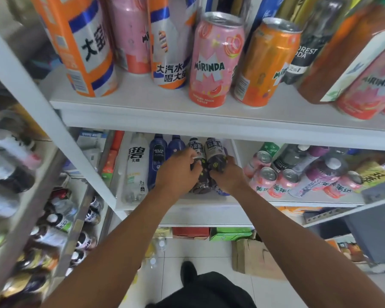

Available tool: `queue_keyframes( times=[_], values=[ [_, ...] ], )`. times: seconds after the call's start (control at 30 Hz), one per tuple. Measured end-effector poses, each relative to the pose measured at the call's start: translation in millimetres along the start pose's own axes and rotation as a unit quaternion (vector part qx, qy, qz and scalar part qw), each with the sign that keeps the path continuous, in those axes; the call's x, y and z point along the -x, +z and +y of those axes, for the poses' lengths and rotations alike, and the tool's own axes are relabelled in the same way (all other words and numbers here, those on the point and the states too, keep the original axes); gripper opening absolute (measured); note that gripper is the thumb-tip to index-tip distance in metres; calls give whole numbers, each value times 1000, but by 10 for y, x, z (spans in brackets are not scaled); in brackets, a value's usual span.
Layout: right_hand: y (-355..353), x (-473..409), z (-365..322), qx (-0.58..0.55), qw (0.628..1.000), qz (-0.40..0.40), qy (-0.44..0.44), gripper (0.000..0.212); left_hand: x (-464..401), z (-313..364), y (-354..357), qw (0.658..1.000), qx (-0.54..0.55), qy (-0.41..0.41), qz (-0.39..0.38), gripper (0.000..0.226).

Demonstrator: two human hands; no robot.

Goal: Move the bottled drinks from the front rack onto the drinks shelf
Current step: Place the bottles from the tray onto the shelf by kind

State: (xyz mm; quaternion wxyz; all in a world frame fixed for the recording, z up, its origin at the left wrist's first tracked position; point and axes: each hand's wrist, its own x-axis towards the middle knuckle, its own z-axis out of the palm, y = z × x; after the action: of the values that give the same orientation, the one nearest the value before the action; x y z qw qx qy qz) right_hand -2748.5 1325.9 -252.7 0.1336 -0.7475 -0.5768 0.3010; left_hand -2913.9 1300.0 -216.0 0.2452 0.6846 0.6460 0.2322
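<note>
Both arms reach into the white drinks shelf (209, 202). The left hand (178, 172) curls its fingers round a dark purple plastic bottle with a grey label (197, 152), and the right hand (226, 174) grips a second matching dark bottle (213, 150) just beside it; both bottles stand in the shelf's left compartment. To their left in that compartment stand two dark blue soda bottles (157, 156) and a clear bottle with a white label (137, 165). The compartment to the right holds pink cans (273, 181). The shelf above carries a pink peach-flavour can (216, 61) and an orange can (265, 63).
</note>
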Motion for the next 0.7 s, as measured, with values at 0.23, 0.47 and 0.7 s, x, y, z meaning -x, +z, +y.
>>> queue_keyframes(
  times=[0.23,0.47,0.7],
  values=[
    [41,511,49,-100,993,46,-37,45,383,-61,-114,999,35,25,-2,24],
    [156,1430,-100,-186,970,53,-145,47,850,-177,-221,991,131,-40,0,39],
    [374,2068,-331,-210,949,-8,-235,64,1466,-307,-601,923,369,-99,44,11]
  ],
)
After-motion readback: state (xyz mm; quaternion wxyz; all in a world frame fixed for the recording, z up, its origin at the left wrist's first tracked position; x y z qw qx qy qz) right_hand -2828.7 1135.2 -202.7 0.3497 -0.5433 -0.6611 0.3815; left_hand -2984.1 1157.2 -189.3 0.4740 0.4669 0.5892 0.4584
